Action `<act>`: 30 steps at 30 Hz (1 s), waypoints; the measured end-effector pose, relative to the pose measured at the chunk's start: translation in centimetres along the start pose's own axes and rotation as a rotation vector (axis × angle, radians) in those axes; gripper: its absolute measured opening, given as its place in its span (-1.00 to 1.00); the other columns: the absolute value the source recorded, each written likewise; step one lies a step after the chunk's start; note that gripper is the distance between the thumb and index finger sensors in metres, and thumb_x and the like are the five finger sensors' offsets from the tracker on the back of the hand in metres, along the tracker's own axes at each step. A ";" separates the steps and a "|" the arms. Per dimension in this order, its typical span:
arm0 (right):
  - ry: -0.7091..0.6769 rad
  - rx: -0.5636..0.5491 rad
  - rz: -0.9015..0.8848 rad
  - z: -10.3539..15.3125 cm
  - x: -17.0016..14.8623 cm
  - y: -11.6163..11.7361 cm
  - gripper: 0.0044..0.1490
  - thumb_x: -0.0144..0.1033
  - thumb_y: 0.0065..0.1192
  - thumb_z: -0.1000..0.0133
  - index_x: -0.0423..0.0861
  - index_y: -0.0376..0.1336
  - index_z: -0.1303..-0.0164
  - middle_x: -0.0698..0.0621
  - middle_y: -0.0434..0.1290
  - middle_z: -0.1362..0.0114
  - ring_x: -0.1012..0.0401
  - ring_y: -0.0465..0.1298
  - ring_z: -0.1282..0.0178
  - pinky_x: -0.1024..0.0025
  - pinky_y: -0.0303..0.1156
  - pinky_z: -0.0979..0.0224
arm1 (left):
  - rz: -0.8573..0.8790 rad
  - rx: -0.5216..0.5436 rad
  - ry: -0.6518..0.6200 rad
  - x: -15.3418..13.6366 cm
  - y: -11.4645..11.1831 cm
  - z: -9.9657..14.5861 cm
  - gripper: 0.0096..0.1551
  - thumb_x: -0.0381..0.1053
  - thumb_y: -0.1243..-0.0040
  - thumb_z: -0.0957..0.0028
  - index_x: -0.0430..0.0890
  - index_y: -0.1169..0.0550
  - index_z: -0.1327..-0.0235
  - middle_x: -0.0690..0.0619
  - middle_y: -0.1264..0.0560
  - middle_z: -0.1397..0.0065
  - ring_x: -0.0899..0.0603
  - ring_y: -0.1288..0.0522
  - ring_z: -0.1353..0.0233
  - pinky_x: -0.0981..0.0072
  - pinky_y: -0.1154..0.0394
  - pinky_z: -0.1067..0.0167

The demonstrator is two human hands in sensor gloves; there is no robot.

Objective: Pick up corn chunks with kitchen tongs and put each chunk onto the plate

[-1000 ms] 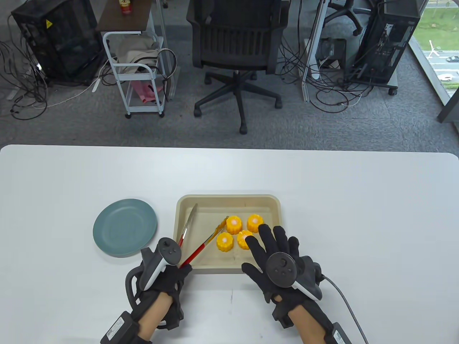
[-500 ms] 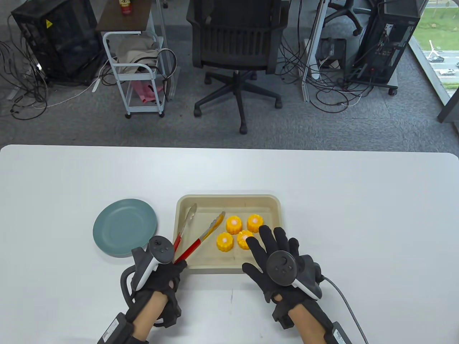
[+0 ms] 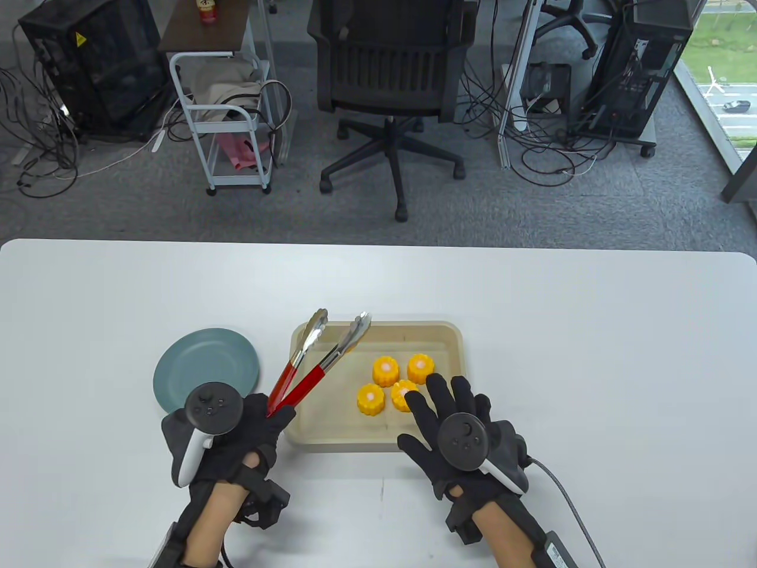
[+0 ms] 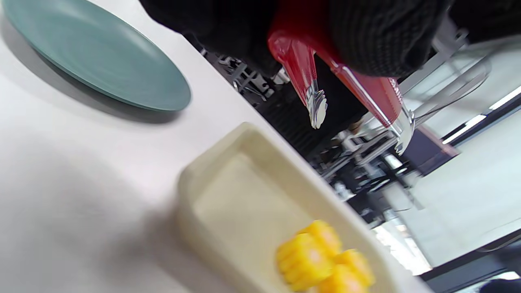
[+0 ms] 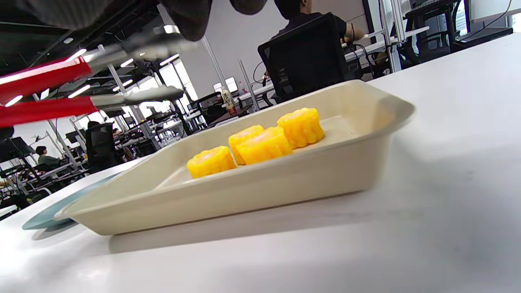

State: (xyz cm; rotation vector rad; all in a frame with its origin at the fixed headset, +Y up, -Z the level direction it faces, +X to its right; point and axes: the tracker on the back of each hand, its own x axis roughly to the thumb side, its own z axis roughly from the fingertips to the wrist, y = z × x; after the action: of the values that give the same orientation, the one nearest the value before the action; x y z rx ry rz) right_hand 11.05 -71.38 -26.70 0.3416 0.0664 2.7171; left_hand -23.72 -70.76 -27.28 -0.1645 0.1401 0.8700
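Observation:
Several yellow corn chunks (image 3: 393, 381) (image 4: 321, 260) (image 5: 260, 142) sit together in a beige tray (image 3: 437, 334) (image 4: 228, 162) (image 5: 325, 171). My left hand (image 3: 260, 423) grips the red handles of the kitchen tongs (image 3: 313, 361) (image 4: 346, 85) (image 5: 61, 89), lifted above the tray's left side, steel tips apart and holding nothing. The teal plate (image 3: 207, 373) (image 4: 97, 57) lies left of the tray with nothing on it. My right hand (image 3: 437, 408) lies flat with fingers spread over the tray's near right rim, beside the chunks.
The white table (image 3: 591, 355) stretches wide on both sides. An office chair (image 3: 390, 77), a rolling cart (image 3: 230, 118) and computer towers stand on the floor beyond its far edge. People sit at desks in the background of the right wrist view.
My left hand has drawn left and raised the tongs out of the tray, their tips now up over the tray's far left corner. My right hand stayed put.

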 end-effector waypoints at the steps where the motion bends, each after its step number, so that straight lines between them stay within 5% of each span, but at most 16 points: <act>1: -0.004 -0.018 -0.017 0.0 0.3 -0.1 -0.03 0.46 -0.11 -0.02 0.28 -0.10 -0.64 0.09 -0.22 -0.88 -0.05 -0.33 -0.78 -0.16 -0.21 -0.66 | 0.075 -0.023 -0.040 0.1 0.1 0.1 -0.21 0.33 -0.11 -0.01 -0.22 -0.42 -0.27 -0.21 -0.39 -0.21 -0.21 -0.40 0.06 0.28 -0.47 0.48; 5: -0.040 -0.075 -0.172 0.2 1.3 -0.6 0.04 0.49 -0.15 -0.01 0.15 -0.10 -0.64 0.03 -0.10 -0.85 -0.07 -0.18 -0.77 -0.01 0.01 -0.69 | 0.313 -0.068 -0.196 1.0 -0.5 0.3 -0.21 0.37 -0.08 -0.03 -0.17 -0.42 -0.29 -0.17 -0.39 -0.23 -0.10 -0.48 0.13 0.40 -0.48 0.61; 9: -0.034 -0.112 -0.578 0.1 1.7 -0.7 0.21 0.60 -0.16 0.06 0.05 -0.24 -0.63 -0.04 -0.12 -0.83 -0.10 0.01 -0.74 0.09 0.20 -0.64 | 0.476 -0.105 -0.357 2.4 -2.2 0.4 -0.21 0.37 -0.07 -0.03 -0.15 -0.40 -0.32 -0.15 -0.38 -0.27 -0.07 -0.50 0.16 0.43 -0.49 0.66; 14: 0.024 0.035 -1.092 -0.5 1.7 0.0 0.41 0.70 -0.15 0.15 -0.04 -0.41 -0.58 -0.10 -0.20 -0.81 -0.11 0.00 -0.74 0.07 0.18 -0.65 | 0.524 -0.227 -0.377 4.0 -5.0 0.6 -0.22 0.38 -0.06 -0.04 -0.13 -0.40 -0.33 -0.12 -0.38 -0.28 -0.06 -0.50 0.14 0.45 -0.49 0.66; 20: 0.043 0.183 -1.265 -0.9 1.7 1.3 0.47 0.74 -0.20 0.19 -0.04 -0.56 -0.51 -0.06 -0.24 -0.77 -0.08 -0.06 -0.75 0.10 0.14 -0.69 | 0.408 -0.281 -0.399 5.3 -8.3 0.4 -0.22 0.39 -0.07 -0.04 -0.10 -0.43 -0.34 -0.10 -0.41 -0.28 -0.05 -0.53 0.17 0.47 -0.49 0.69; 30: 0.133 -0.020 -1.378 -0.7 0.7 1.0 0.31 0.54 0.09 0.12 -0.01 -0.38 -0.47 -0.04 -0.04 -0.66 0.00 0.24 -0.62 0.27 0.40 -0.59 | 0.249 -0.339 -0.450 6.8 -11.9 1.1 -0.23 0.39 -0.08 -0.04 -0.09 -0.45 -0.34 -0.09 -0.45 -0.27 -0.06 -0.55 0.21 0.45 -0.49 0.72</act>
State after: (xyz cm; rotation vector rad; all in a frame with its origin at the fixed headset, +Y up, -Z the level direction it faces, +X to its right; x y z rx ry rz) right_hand 9.84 -72.05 -27.16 0.0383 0.2151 1.3642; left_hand -10.22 -72.98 -26.44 -0.2668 -0.4179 1.1550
